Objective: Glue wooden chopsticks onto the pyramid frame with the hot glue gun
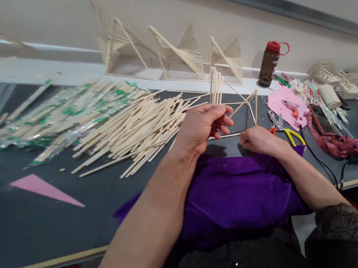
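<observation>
A stick frame (243, 104) stands on the desk (101, 217), left of the bottle (269, 66) and nearer the person. The left hand (209, 123), further left of the bottle, overlaps upright sticks (216, 88); whether its grip holds them cannot be determined. The right hand (261, 140), nearer than the bottle, is curled; its grip's contents are hidden. Loose sticks (143, 124) lie left of the bottle.

Stick frame (243, 104): open framework of thin, straight, pale wooden sticks. One end carries upright sticks (217, 88), nearly parallel, set side by side. The opposite end has slanted sticks (256, 104) meeting at a raised apex (lower portions partly hidden). Location: at the dark work surface (58, 228).
</observation>
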`<state>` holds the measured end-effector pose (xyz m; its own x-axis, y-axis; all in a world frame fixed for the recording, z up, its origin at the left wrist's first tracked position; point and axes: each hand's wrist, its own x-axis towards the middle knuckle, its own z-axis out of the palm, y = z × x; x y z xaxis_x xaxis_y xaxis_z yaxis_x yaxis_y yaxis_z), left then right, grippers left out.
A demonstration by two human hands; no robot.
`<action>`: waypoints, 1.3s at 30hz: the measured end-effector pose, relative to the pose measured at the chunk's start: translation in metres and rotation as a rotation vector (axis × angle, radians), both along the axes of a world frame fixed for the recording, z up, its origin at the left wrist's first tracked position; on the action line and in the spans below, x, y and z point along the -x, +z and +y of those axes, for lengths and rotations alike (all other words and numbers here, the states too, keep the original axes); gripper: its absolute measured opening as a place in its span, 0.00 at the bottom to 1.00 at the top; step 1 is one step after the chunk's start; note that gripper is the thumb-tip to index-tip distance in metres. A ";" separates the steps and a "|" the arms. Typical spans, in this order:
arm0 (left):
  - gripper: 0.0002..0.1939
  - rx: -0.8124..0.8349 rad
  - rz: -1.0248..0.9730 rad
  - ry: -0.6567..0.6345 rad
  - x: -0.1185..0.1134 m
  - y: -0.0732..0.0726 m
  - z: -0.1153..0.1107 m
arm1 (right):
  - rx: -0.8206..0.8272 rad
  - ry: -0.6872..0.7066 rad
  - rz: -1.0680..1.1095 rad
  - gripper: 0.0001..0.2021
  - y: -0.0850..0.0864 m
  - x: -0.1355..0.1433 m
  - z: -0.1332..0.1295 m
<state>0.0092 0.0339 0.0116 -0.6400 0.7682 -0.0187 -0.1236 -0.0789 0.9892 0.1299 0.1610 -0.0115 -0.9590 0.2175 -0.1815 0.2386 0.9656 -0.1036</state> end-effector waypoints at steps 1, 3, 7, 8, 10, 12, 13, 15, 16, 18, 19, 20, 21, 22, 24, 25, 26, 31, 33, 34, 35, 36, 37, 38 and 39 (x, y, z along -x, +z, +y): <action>0.06 0.001 0.008 -0.010 0.000 0.000 0.000 | -0.015 -0.001 -0.009 0.14 0.000 0.000 -0.001; 0.07 0.007 0.013 -0.026 0.000 0.001 0.000 | -0.031 -0.006 -0.024 0.14 0.003 0.000 0.000; 0.10 0.036 0.012 -0.052 0.001 0.001 -0.001 | -0.017 -0.106 0.079 0.14 0.015 -0.006 0.014; 0.11 0.041 0.015 -0.059 0.001 0.001 -0.001 | -0.016 -0.147 0.119 0.14 0.017 -0.008 0.018; 0.11 0.039 0.026 -0.066 0.001 0.001 -0.001 | -0.025 -0.200 0.148 0.14 0.020 -0.011 0.024; 0.11 0.029 0.039 -0.058 0.000 0.001 -0.002 | -0.057 -0.226 0.098 0.14 0.020 -0.012 0.026; 0.10 0.026 0.047 -0.051 0.000 0.001 -0.003 | -0.076 -0.234 0.061 0.14 0.019 -0.011 0.026; 0.10 0.026 0.061 -0.042 0.000 0.001 -0.004 | -0.119 -0.251 -0.010 0.15 0.016 -0.009 0.023; 0.09 0.027 0.065 -0.040 -0.001 0.001 -0.004 | -0.138 -0.252 -0.037 0.16 0.015 -0.008 0.022; 0.08 0.030 0.066 -0.036 -0.001 0.001 -0.004 | -0.174 -0.231 -0.075 0.17 0.013 -0.006 0.019; 0.08 0.030 0.066 -0.033 -0.001 0.001 -0.005 | -0.192 -0.218 -0.088 0.17 0.013 -0.005 0.017; 0.08 0.029 0.068 -0.030 -0.001 0.001 -0.005 | -0.212 -0.212 -0.098 0.17 0.013 -0.004 0.016; 0.07 0.027 0.071 -0.027 -0.001 0.001 -0.005 | -0.231 -0.210 -0.105 0.17 0.013 -0.004 0.015; 0.07 0.024 0.074 -0.025 -0.001 0.001 -0.005 | -0.248 -0.211 -0.110 0.18 0.013 -0.003 0.014; 0.07 0.017 0.074 -0.023 0.000 0.000 -0.004 | -0.267 -0.203 -0.116 0.18 0.013 -0.002 0.013; 0.07 0.012 0.070 -0.023 0.000 0.000 -0.004 | -0.266 -0.193 -0.117 0.18 0.013 -0.001 0.013; 0.07 0.005 0.065 -0.021 0.000 0.000 -0.004 | -0.259 -0.183 -0.119 0.19 0.014 0.000 0.012; 0.07 -0.009 0.081 0.015 0.001 -0.001 -0.002 | -0.215 -0.168 -0.129 0.19 0.011 0.005 0.010; 0.08 -0.016 0.095 0.036 0.001 -0.001 -0.002 | -0.209 -0.164 -0.123 0.19 0.010 0.005 0.008; 0.09 -0.023 0.099 0.043 0.001 -0.002 -0.002 | -0.204 -0.158 -0.116 0.19 0.009 0.005 0.008; 0.10 -0.030 0.104 0.048 0.002 -0.002 -0.002 | -0.191 -0.145 -0.106 0.19 0.010 0.003 0.008; 0.11 -0.036 0.109 0.050 0.002 -0.002 -0.002 | -0.158 -0.125 -0.098 0.17 0.011 0.001 0.009; 0.12 -0.039 0.115 0.049 0.003 -0.002 -0.003 | -0.099 -0.110 -0.072 0.16 0.013 -0.002 0.010; 0.12 -0.042 0.123 0.048 0.003 -0.003 -0.003 | -0.020 -0.102 -0.030 0.14 0.016 -0.006 0.013; 0.13 -0.044 0.131 0.048 0.004 -0.003 -0.003 | 0.064 -0.102 0.028 0.12 0.020 -0.011 0.017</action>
<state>0.0052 0.0310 0.0082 -0.6706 0.7351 0.1001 0.0110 -0.1250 0.9921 0.1411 0.1777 0.0089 -0.9374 0.3030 -0.1714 0.3313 0.9277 -0.1718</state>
